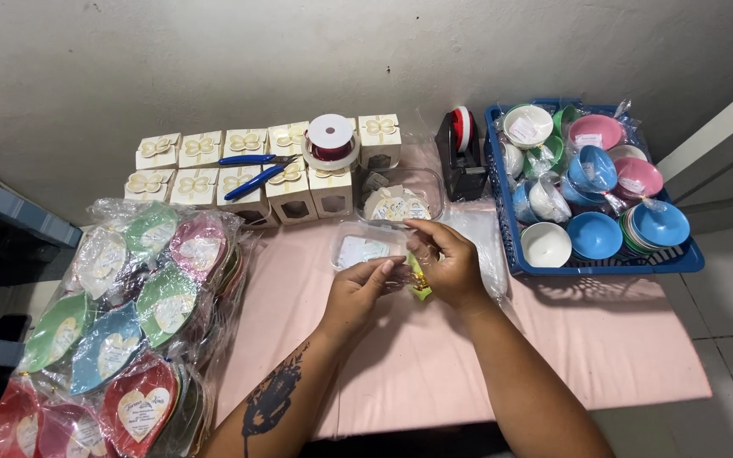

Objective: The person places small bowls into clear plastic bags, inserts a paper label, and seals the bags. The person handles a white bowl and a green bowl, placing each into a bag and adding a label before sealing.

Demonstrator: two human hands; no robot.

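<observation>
Held thing: a small yellow-green wrapped item with a glint of gold (418, 278), partly hidden between the two hands, above the pink tablecloth (434, 356) near the table's middle.
Left hand (358, 293): fingers curled, thumb and fingertips pinching the small item from the left.
Right hand (447, 263): fingers bent and closed over the item's top and right side; the exact grip underneath cannot be told.
Clear plastic trays (366, 246): two shallow see-through tubs just beyond the hands, the farther one holding round white labels.
Cream gift boxes (214, 170): small square cardboard boxes with gold bow motifs on their lids, in rows at the back left against the wall.
Blue-handled pliers (256, 170): lying across the tops of the boxes.
Red ribbon spool (330, 140): white-flanged reel resting on the boxes.
Tape dispenser (460, 157): black, with a red-and-white roll, left of the basket.
Blue plastic basket (604, 263): at the right, filled with wrapped bowls in pink, blue, green and white.
Heart-shaped dishes in cellophane (129, 322): red, green, blue and pink, each with a pale heart label, piled at the left.
</observation>
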